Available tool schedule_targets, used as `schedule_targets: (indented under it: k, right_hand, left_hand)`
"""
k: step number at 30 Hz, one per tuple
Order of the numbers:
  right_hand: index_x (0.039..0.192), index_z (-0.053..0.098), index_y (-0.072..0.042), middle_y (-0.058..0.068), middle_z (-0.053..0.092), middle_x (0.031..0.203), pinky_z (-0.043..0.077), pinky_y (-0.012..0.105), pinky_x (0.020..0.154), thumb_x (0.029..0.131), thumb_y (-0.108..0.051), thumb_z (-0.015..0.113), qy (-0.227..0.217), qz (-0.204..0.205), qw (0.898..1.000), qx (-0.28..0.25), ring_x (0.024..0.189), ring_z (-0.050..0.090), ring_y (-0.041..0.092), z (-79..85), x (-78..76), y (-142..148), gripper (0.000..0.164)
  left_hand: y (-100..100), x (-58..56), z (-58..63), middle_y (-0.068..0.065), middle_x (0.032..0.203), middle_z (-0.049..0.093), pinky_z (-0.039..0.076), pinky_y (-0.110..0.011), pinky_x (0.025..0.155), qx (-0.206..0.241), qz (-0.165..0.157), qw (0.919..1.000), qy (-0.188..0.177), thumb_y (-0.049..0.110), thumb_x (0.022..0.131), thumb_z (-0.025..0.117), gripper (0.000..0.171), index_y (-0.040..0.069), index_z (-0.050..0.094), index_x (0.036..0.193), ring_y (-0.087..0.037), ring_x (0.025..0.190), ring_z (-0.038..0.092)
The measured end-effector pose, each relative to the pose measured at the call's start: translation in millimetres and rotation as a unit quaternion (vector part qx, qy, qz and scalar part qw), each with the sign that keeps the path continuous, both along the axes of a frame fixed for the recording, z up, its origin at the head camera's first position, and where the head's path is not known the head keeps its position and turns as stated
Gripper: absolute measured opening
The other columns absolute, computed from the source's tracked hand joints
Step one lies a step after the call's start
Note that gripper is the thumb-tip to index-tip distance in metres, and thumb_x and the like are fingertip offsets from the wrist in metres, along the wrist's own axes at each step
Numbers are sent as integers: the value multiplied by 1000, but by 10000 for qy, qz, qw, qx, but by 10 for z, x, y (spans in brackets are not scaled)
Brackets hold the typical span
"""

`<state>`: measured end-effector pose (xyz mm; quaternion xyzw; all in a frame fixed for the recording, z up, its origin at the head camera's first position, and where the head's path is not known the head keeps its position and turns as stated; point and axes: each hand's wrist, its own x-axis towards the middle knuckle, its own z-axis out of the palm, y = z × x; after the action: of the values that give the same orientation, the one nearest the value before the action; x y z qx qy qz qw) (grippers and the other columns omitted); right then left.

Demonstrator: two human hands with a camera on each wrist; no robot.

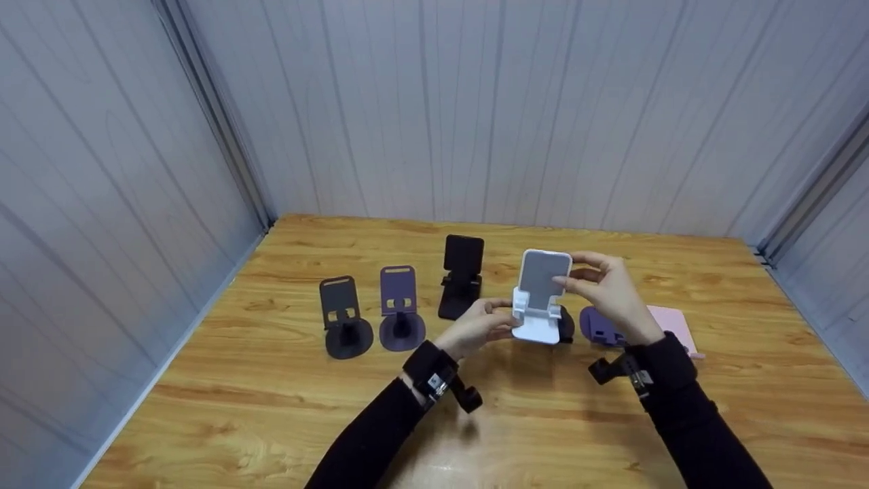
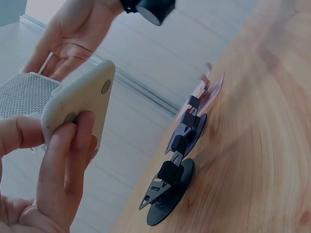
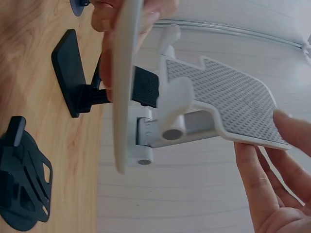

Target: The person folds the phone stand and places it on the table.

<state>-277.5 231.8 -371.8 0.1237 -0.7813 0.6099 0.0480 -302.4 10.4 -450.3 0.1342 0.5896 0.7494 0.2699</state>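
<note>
Raised above the table is a white phone stand with a grey textured pad on its upright plate. My left hand grips its base; in the left wrist view the fingers press on the underside, which has round feet. With thumb and fingers my right hand pinches the edge of the padded plate. A hinged arm joins plate and base in the right wrist view. Behind the white stand, a black folded stand is partly hidden.
Left of the hands stand a dark grey phone stand, a purple phone stand and a taller black phone stand. A folded purple stand and a pink stand lie right on the wooden table. Pale walls enclose the table.
</note>
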Motion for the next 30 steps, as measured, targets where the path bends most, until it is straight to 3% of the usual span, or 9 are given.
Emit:
schedule_targets:
  k: [5,9,14,19,23,26,30]
  right_hand:
    - [128,56,12,-2,67,96,62,37,78,89,2,69,32,132,9990,-437,86,70,13,-107,7,-32,42]
    - [120,61,11,-4,71,92,62,31,74,90,1,69,112,-33,9972,-738,84,70,13,-123,16,-28,32]
    - [112,66,7,-5,73,90,61,28,73,89,-2,71,157,-110,9970,-755,84,70,12,-121,12,-6,25]
    - [101,71,-4,-4,74,86,62,29,70,89,1,70,96,-229,9946,-1009,80,71,11,-137,-10,17,13]
    - [97,72,-12,-4,74,87,62,30,71,89,2,69,-63,-228,9939,-1080,83,72,11,-135,-8,18,16]
    - [100,72,-11,-5,74,88,62,30,73,90,1,68,-239,-133,9938,-1075,84,72,12,-125,1,-3,16]
    - [107,70,-3,-6,74,86,62,29,73,91,1,67,-442,-41,9937,-1031,84,73,11,-111,8,-52,16]
  left_hand:
    - [-5,22,16,-7,102,68,57,-25,90,35,-62,10000,22,-2,92,55,51,-12,43,140,-8,86,67]
    - [4,49,52,-11,105,70,57,-28,92,-61,-106,9999,96,-4,92,57,50,-11,45,139,-9,87,68]
    - [-27,65,46,-26,117,68,57,-33,93,-144,-182,9994,273,-7,92,58,50,-10,45,140,-13,91,70]
    - [-69,66,21,-31,123,64,59,-33,89,-345,-348,9978,443,-9,90,60,55,-6,44,143,-16,92,70]
    - [-102,53,14,-31,124,64,59,-32,87,-468,-550,9952,667,-9,88,61,57,-6,44,143,-17,94,70]
    - [-134,41,17,-31,123,64,60,-31,85,-658,-648,9923,827,-10,88,62,57,-6,44,142,-19,95,71]
    - [-177,26,35,-31,123,64,59,-43,89,-935,-733,9875,1034,-11,89,62,58,-6,43,143,-20,95,71]
